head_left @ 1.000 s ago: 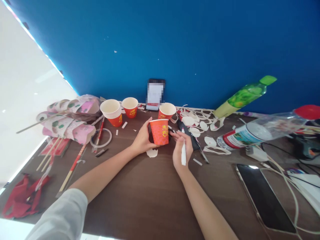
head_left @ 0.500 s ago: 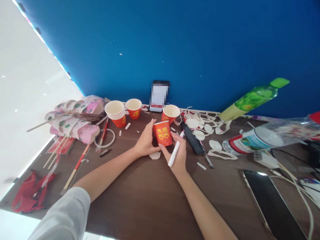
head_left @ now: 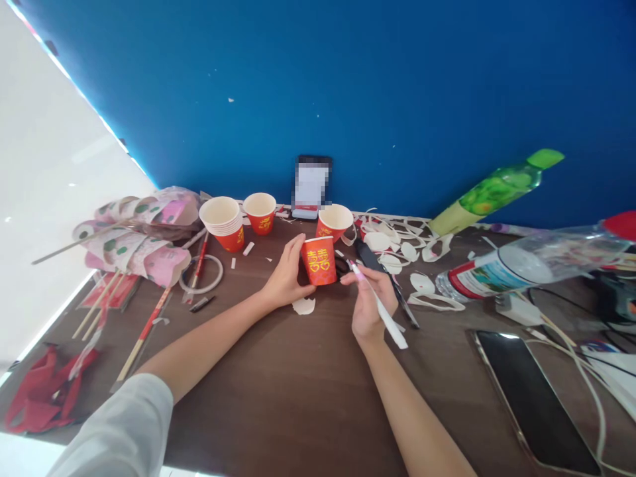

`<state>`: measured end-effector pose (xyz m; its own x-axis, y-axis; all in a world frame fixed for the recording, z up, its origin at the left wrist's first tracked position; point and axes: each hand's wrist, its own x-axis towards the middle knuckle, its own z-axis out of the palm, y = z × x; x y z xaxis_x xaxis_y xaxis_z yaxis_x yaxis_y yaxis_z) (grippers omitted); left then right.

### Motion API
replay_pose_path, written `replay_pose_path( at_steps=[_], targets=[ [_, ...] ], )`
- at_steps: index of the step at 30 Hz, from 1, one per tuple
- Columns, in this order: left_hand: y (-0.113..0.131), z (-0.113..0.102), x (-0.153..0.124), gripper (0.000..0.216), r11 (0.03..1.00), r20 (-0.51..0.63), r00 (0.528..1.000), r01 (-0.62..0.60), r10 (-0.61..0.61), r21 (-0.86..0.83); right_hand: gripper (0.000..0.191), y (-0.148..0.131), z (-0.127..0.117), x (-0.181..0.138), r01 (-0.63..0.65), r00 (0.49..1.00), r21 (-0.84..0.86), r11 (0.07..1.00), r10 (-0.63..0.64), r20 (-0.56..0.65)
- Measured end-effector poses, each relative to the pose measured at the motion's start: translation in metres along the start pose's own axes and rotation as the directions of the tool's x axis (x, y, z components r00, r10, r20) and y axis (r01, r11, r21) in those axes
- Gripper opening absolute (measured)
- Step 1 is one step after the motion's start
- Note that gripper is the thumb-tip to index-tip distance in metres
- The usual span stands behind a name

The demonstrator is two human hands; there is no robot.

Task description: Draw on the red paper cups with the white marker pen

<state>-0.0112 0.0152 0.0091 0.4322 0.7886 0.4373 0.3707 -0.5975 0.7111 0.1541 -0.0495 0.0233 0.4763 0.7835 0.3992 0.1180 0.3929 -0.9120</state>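
My left hand point(head_left: 284, 278) is wrapped around a red paper cup point(head_left: 318, 260) with gold characters, which stands upside down on the brown table point(head_left: 298, 384). My right hand point(head_left: 368, 301) holds a white marker point(head_left: 381, 310) in a writing grip, its tip pointing at the cup's right side. A small white paper scrap point(head_left: 303, 305) lies just in front of the cup.
A stack of red cups point(head_left: 222, 222) and two single cups point(head_left: 259, 211) point(head_left: 332, 221) stand behind, near a propped phone point(head_left: 311, 187). Paper offcuts point(head_left: 397, 248), a black knife point(head_left: 368, 255), two bottles point(head_left: 491, 192) point(head_left: 527, 262), a phone point(head_left: 534, 391) and cables lie right. Chopsticks point(head_left: 149, 324) and patterned paper cones point(head_left: 144, 238) lie left.
My right hand has turned the marker from lying across the palm to a writing grip, tip brought to the cup. The cup was rotated and its gold characters now face me.
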Motion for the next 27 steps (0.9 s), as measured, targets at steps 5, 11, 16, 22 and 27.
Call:
replay_pose_path(
  at_steps=[5, 11, 16, 22, 27],
  targets=[
    [0.0004, 0.0007, -0.0018, 0.113, 0.999, -0.001, 1.0, 0.02, -0.02, 0.031, 0.011, -0.0064, 0.004, -0.0028, -0.108, 0.985, -0.046, 0.993, 0.113, 0.134],
    [0.0001, 0.0016, -0.0042, 0.116, 0.995, -0.036, 0.999, -0.001, 0.004, 0.102, 0.011, -0.0006, 0.0012, 0.0004, -0.103, 0.974, -0.05, 0.993, 0.111, 0.195],
    [0.0005, 0.0022, -0.005, 0.117, 0.99, -0.05, 0.999, -0.013, 0.021, 0.142, 0.016, -0.0054, 0.0036, 0.0004, -0.149, 0.954, -0.055, 0.987, 0.158, 0.253],
    [0.0014, 0.0021, -0.005, 0.117, 0.98, -0.059, 0.997, -0.045, 0.058, 0.191, 0.019, -0.0066, 0.0059, -0.0005, -0.17, 0.949, -0.077, 0.982, 0.184, 0.256],
    [0.0021, 0.0021, -0.0049, 0.115, 0.979, -0.053, 0.997, -0.04, 0.052, 0.199, 0.018, -0.0041, 0.0056, -0.0006, -0.178, 0.945, -0.072, 0.981, 0.191, 0.267]
  ],
)
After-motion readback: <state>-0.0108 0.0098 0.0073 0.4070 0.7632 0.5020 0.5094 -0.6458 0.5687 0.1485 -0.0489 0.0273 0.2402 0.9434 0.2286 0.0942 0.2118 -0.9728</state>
